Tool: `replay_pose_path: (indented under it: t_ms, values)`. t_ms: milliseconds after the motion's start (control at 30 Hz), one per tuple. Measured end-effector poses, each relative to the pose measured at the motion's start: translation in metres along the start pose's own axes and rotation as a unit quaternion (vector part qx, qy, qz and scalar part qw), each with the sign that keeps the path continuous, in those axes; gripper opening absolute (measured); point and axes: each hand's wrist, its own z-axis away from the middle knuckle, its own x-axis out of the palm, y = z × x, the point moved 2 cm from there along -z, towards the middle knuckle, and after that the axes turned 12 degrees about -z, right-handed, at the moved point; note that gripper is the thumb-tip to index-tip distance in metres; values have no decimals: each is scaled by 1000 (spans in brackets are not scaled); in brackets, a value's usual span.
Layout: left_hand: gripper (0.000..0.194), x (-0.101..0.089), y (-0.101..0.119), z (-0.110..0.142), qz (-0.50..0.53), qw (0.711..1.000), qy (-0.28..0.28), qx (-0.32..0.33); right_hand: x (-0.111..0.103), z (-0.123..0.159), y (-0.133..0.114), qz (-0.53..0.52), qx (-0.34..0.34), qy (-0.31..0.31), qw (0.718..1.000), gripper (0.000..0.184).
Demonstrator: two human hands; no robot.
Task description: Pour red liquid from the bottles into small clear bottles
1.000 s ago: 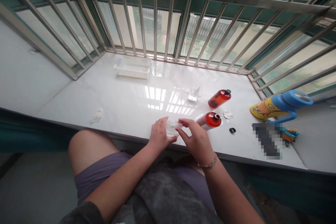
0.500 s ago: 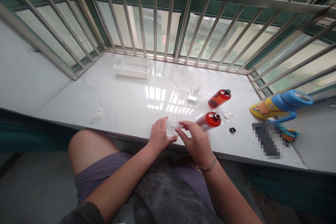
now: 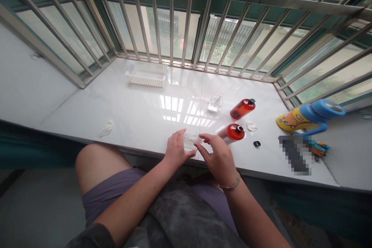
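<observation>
My left hand is wrapped round the side of a small clear bottle lying near the table's front edge. With thumb and forefinger, my right hand pinches a whitish translucent piece at the bottle's right end; its exact kind is too small to tell. Right behind that hand stands an uncapped red-amber bottle with a white label, partly hidden by the hand. A black cap lies to its right. Farther back is another small clear bottle with a clear top.
A second red-amber bottle with a black cap stands behind. Crumpled white tissue lies at the left and another tissue at the right. A white basket sits by the barred window. A blue-yellow flask stands far right.
Both hands stay almost where they were, with the small clear bottle still between them. The view has shifted very slightly; nothing else visibly differs.
</observation>
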Motion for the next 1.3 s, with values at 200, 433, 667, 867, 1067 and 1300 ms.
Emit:
replay_pose_path:
  t_ms: [200,433,667,867,1067,1300]
  values:
    - [94,-1,0,0,2,1000,-5,-3,-2,-1,0,-3,13,9,1000,32]
    - [93,-1,0,0,7,1000,-7,-5,-13,2,-11,1,-24,65,998,38]
    - [94,1,0,0,3,1000,-2,-6,-17,7,-7,0,-18,78,997,39]
    - [97,3,-1,1,-1,1000,4,-3,-19,18,-3,-10,5,90,996,41]
    - [97,4,-1,0,-2,1000,7,-7,-17,20,-1,2,9,58,998,38]
    - [98,5,-2,0,-3,1000,5,-7,-18,23,4,8,34,67,997,36]
